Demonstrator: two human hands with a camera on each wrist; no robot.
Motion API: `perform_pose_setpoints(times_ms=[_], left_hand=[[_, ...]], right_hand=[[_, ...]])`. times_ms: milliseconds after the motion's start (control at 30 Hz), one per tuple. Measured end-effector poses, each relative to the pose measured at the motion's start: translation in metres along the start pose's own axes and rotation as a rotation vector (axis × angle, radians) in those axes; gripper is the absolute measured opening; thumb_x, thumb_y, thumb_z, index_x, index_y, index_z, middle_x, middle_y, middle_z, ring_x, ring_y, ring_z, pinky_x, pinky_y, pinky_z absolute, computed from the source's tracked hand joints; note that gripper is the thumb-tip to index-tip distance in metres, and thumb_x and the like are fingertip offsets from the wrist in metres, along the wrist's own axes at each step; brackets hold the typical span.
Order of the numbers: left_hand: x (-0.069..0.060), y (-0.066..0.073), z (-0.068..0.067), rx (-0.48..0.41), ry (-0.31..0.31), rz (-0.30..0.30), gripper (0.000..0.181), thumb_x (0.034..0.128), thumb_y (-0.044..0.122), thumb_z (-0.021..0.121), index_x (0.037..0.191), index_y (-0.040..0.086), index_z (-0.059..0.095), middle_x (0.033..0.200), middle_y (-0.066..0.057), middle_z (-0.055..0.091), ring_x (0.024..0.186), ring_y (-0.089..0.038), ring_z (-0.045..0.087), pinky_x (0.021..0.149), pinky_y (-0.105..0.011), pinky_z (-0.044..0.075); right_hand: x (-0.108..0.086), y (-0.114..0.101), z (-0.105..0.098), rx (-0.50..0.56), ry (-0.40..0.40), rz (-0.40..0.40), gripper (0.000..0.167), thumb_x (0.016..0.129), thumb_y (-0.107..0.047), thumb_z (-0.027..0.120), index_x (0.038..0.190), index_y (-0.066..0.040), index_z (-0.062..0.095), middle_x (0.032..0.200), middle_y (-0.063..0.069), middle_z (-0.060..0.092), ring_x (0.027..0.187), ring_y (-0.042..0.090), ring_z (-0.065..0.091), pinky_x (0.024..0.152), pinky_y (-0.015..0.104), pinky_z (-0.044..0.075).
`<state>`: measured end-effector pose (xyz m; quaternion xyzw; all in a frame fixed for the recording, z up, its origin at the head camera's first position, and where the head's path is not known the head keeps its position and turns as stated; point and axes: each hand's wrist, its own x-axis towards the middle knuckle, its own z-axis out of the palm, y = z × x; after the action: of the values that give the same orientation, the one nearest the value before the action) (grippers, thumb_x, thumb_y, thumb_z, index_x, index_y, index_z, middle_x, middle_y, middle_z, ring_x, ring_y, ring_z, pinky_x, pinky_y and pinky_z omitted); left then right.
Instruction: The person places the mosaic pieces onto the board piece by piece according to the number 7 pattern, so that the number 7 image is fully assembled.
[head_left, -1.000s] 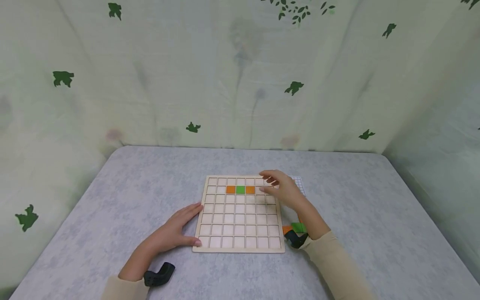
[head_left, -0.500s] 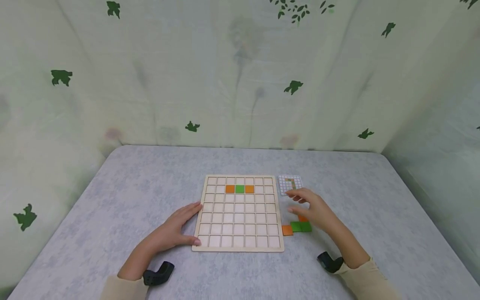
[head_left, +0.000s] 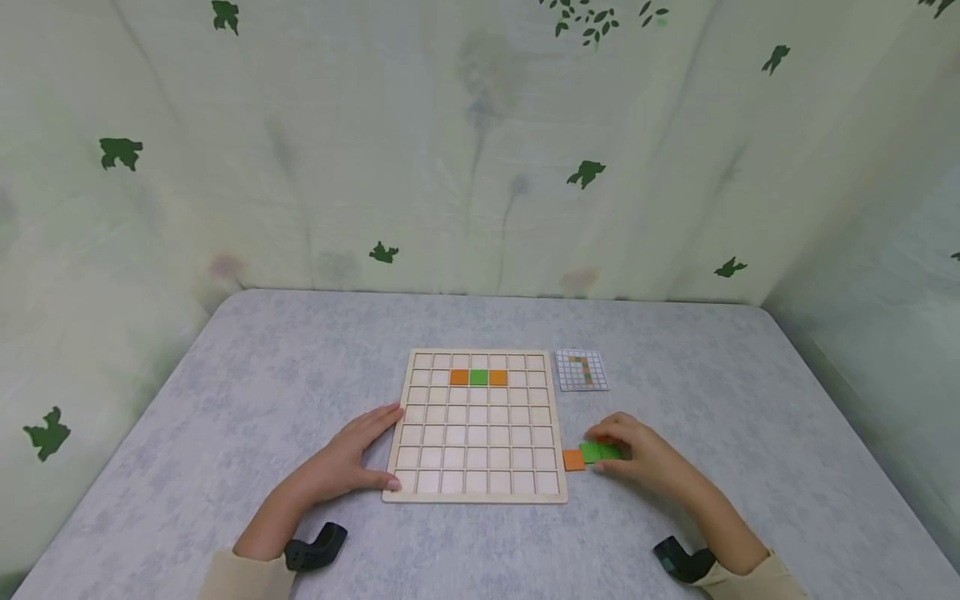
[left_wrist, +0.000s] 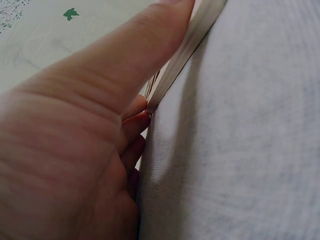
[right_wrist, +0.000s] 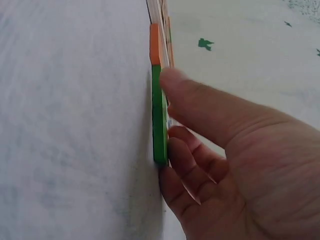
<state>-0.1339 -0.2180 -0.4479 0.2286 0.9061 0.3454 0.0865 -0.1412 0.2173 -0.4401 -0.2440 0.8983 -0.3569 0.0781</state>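
Observation:
At the left edge of the pale wooden grid board [head_left: 477, 499], my left hand [head_left: 341, 462] rests with fingers and thumb spread, touching the frame. The left wrist view shows this hand [left_wrist: 75, 145] against the board's side [left_wrist: 182, 55]. An orange, a green and another orange tile [head_left: 498, 378] sit in the board's second row from the far side. My right hand [head_left: 645, 454] is spread around two green tiles [head_left: 590, 452], thumb on the near side, fingers on the far side. In the right wrist view, the thumb of this hand [right_wrist: 240, 145] overlaps the green tiles [right_wrist: 158, 120].
An orange tile [head_left: 573, 460] lies between the board and the green tiles. A small patterned grid card [head_left: 582, 371] is on the grey table [head_left: 337, 333], right of the board's far corner. A curtain with green leaf shapes [head_left: 586, 173] hangs behind.
My right hand has moved from above the board's far right part, back and down to the green tiles, uncovering the card. My left hand stays at the board's edge.

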Motion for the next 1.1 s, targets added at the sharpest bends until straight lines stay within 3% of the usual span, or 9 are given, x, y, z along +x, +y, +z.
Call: perform_pose_setpoints(times_ms=[333, 567, 833, 1100], left_hand=[[-0.001, 0.000, 0.000, 0.004, 0.008, -0.003, 0.100, 0.0638, 0.053, 0.073, 0.141, 0.006, 0.029, 0.145, -0.012, 0.023, 0.131, -0.035, 0.017, 0.100, -0.056, 0.016], [0.000, 0.000, 0.000, 0.008, 0.012, 0.008, 0.100, 0.0641, 0.052, 0.073, 0.141, 0.006, 0.029, 0.145, -0.012, 0.024, 0.131, -0.035, 0.018, 0.099, -0.056, 0.016], [0.000, 0.001, 0.000, 0.008, 0.013, 0.011, 0.100, 0.0644, 0.051, 0.073, 0.141, 0.005, 0.029, 0.145, -0.013, 0.024, 0.131, -0.035, 0.018, 0.099, -0.057, 0.017], [-0.001, 0.000, 0.000, 0.014, 0.017, 0.012, 0.101, 0.0637, 0.052, 0.073, 0.141, 0.005, 0.029, 0.145, -0.012, 0.024, 0.131, -0.035, 0.018, 0.099, -0.056, 0.017]], right_hand=[[0.003, -0.009, -0.001, 0.009, -0.007, 0.064, 0.024, 0.077, -0.015, 0.071, 0.100, -0.014, 0.063, 0.099, -0.004, 0.052, 0.089, 0.013, 0.050, 0.077, 0.030, 0.045], [0.015, -0.022, -0.010, -0.015, 0.065, -0.036, 0.028, 0.079, -0.015, 0.069, 0.106, -0.010, 0.061, 0.099, -0.003, 0.058, 0.083, 0.015, 0.053, 0.070, 0.030, 0.046], [0.051, -0.047, -0.010, 0.031, 0.185, -0.102, 0.029, 0.081, -0.018, 0.067, 0.108, -0.011, 0.062, 0.102, -0.004, 0.058, 0.086, 0.013, 0.053, 0.075, 0.032, 0.046], [0.099, -0.065, 0.008, 0.163, 0.257, -0.160, 0.030, 0.081, -0.023, 0.067, 0.109, -0.011, 0.063, 0.101, -0.002, 0.058, 0.088, 0.014, 0.052, 0.075, 0.035, 0.046]])
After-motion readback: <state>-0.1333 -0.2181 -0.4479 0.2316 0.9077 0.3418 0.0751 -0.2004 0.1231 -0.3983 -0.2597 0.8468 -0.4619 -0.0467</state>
